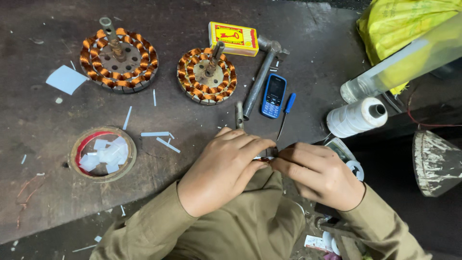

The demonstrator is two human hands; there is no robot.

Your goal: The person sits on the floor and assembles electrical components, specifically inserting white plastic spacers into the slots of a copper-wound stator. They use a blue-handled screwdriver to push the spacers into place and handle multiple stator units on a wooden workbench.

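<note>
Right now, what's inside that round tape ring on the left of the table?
Inside the tape ring lies a loose pile of small white paper pieces. They cover most of the table within the ring; anything beneath them is hidden.

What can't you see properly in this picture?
1. Head view: the small piece pinched between left hand and right hand is covered by the fingers.
2. The yellow bag is cut off by the top edge.
3. The clear bottle is blurred.

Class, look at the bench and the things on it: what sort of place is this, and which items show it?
Probably a small motor-repair workshop: two copper-wound stators, a hammer and a small screwdriver lie on a worn, dark workbench.
</note>
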